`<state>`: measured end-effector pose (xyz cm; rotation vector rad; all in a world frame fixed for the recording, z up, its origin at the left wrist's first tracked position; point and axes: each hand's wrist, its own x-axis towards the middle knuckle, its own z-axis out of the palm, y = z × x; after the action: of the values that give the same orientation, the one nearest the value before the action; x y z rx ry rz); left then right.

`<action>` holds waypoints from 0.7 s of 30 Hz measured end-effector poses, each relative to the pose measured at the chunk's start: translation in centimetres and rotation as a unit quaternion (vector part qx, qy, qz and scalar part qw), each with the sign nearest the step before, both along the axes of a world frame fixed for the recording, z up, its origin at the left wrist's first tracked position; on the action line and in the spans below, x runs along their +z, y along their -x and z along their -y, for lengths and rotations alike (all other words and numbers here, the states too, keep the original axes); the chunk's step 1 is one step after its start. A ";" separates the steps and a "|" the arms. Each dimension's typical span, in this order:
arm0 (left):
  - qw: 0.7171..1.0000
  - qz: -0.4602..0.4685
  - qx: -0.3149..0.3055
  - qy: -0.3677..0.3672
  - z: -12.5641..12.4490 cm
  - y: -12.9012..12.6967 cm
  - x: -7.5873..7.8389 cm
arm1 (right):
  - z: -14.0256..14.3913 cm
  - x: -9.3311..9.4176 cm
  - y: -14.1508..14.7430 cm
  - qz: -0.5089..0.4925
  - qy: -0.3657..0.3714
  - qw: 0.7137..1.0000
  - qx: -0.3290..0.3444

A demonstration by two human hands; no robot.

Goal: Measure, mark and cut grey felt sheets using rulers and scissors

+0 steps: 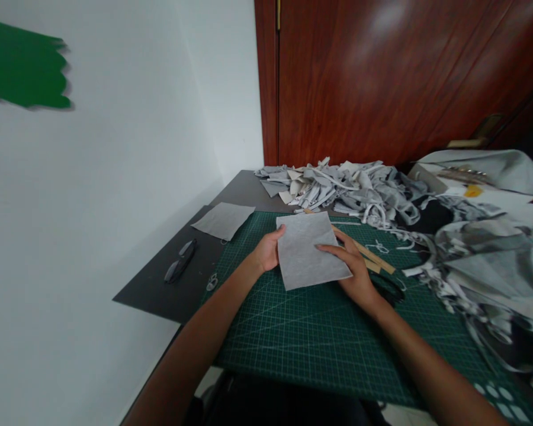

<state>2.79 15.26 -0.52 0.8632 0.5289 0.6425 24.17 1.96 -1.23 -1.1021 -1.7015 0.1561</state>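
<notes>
Both hands, left and right, pinch a grey fabric square (no legible writing) above the green cutting mat.

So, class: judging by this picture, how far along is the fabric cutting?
Done: one grey square lies set aside on the black board. In hand: the left hand and right hand hold a second grey piece over the green mat. Left: the scrap pile behind.
</notes>
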 end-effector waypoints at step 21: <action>0.995 0.096 0.028 -0.019 3.3 -1.6 0.3 | -1.3 -0.5 1.2 -0.212 0.082 0.960 -0.166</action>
<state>4.35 11.94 -0.23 0.8133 0.3689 0.7806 23.01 3.27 -1.75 -1.3507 -1.1215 0.3014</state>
